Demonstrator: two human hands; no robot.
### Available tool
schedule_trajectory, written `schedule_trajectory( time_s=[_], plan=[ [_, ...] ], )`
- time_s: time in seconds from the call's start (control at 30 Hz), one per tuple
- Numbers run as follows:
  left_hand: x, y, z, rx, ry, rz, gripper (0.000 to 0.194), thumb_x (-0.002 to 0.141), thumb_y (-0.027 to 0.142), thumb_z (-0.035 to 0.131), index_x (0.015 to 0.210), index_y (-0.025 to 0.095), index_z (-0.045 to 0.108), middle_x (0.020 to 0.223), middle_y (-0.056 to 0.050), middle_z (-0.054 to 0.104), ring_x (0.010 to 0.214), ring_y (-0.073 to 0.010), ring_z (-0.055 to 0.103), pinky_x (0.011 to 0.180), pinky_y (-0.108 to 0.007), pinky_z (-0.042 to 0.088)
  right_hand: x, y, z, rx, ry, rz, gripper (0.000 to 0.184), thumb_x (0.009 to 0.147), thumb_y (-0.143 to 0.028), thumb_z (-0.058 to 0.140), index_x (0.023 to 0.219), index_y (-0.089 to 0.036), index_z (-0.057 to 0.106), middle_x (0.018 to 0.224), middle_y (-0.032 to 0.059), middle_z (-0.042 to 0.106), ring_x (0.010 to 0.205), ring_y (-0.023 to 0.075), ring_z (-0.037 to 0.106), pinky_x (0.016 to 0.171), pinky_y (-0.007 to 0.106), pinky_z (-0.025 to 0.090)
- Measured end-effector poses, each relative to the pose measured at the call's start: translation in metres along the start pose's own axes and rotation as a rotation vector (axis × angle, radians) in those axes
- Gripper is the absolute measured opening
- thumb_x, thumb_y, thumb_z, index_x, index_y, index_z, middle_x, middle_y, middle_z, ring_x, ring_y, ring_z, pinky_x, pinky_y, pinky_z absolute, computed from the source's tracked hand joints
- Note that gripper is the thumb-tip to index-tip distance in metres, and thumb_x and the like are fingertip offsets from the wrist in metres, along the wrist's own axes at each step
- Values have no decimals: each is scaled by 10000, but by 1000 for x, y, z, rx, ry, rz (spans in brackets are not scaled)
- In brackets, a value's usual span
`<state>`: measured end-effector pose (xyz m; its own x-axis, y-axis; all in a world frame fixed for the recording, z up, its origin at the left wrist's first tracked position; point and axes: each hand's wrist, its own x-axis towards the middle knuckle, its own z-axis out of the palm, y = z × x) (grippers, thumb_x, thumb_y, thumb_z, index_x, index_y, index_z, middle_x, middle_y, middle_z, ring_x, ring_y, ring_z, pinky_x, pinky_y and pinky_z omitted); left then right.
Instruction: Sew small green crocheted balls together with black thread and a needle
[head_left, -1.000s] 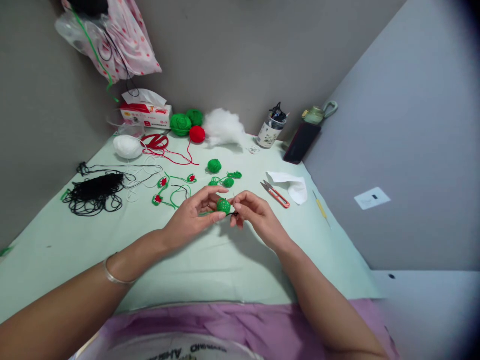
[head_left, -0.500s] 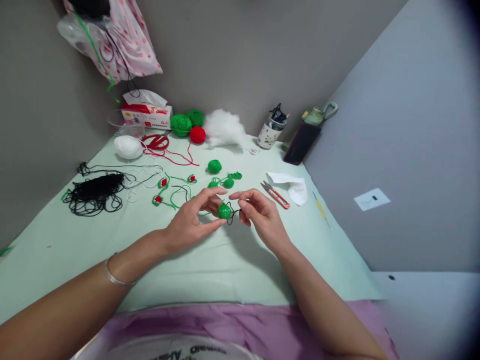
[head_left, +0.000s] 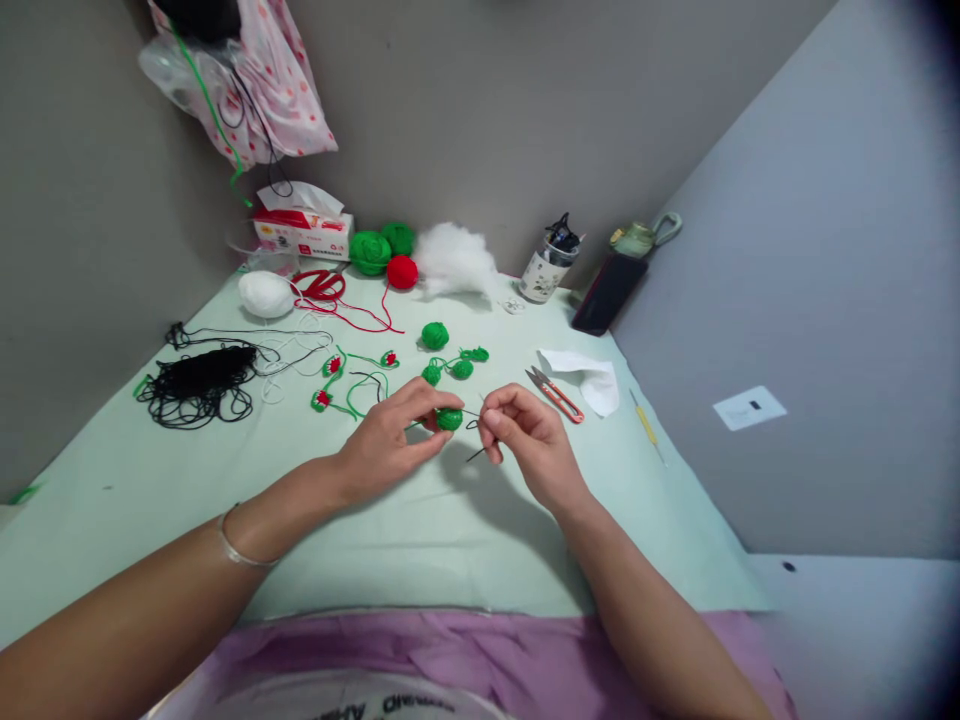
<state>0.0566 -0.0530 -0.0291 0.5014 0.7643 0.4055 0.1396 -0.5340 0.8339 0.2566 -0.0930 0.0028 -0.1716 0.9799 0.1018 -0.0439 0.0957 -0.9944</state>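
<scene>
Between the thumb and fingers of my left hand (head_left: 394, 430) sits a small green crocheted ball (head_left: 449, 419). Black yarn (head_left: 471, 412) runs from the ball's right side to my right hand (head_left: 521, 425), whose thumb and forefinger pinch it. A short black tail hangs below those fingertips. Whether a needle is also in the pinch is too small to tell. Beyond my hands lie small green crocheted pieces (head_left: 462, 369) and a ball of green yarn (head_left: 434, 336). Red-and-green crocheted pieces (head_left: 322, 399) with loose tails rest to the left of them.
Thread snips (head_left: 555, 394), a white tissue (head_left: 585, 378) and a yellow-handled crochet hook (head_left: 645, 424) lie at right. Black yarn (head_left: 202, 385) is heaped at left. Along the back stand a tissue box (head_left: 304, 235), white stuffing (head_left: 455, 262), a pen cup (head_left: 550, 268) and a phone (head_left: 610, 292).
My right hand has drawn slightly away from the green ball, and the black yarn now stretches between them. The ball has turned in my left fingers. The view has shifted a little.
</scene>
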Motion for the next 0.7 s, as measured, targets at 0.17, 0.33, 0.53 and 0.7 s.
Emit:
schedule_trajectory(
  time_s=[0.17,0.33,0.53,0.7],
  plan=[
    [1,-1,0,-163,76,-148,205,855,186,672,1059,211,661,968,-25,553,848,-141,589,787,-287,523,-9,-1,15,-215,-152,-83,117,978,-272,564,909,-184,598,809,24,698,649,101,628,627,236,506],
    [5,3,-4,-434,46,-319,263,836,259,730,1077,204,644,907,-10,620,788,-127,593,719,-249,496,-10,2,17,-324,-176,-118,96,984,-225,542,931,-188,613,832,22,707,685,106,657,649,237,521],
    [8,5,-8,-714,52,-373,311,836,266,762,1117,227,634,880,11,676,800,-129,674,774,-259,512,-11,1,15,-423,-132,-329,73,940,-205,624,937,-198,696,1033,76,672,808,125,652,647,246,518],
    [10,5,-10,-791,116,-447,299,795,288,806,1057,225,677,937,20,671,868,-141,706,852,-269,510,-14,-1,14,-522,-28,-500,119,917,-149,642,974,-207,729,970,70,602,748,117,578,607,253,492]
  ],
)
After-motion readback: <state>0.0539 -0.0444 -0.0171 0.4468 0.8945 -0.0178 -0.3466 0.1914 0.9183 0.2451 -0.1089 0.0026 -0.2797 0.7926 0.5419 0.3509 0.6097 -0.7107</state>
